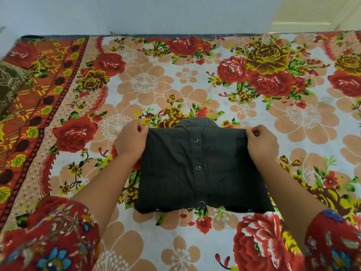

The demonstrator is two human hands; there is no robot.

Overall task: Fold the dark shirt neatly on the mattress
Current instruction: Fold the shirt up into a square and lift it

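Two floral sleeves [48, 235] sit nearest. To do this step well, keep the near hem square on the mattress [175, 251], draw both far corners level, then press flat. Left grip [130, 140] and right grip [261, 142] each pinch one far corner of the dark shirt [203, 178], fingers curled on cloth. It lies mid-mattress as a compact rectangle, snaps [198, 167] facing up (few creases). The collar [197, 122] pokes out beyond, possibly tucked under.

A dark shirt [203, 173], folded into a compact rectangle with its snap-button placket running up the middle and its collar peeking out at the far edge, lies at lower centre of the frame on a red-and-peach floral-printed mattress [175, 85].
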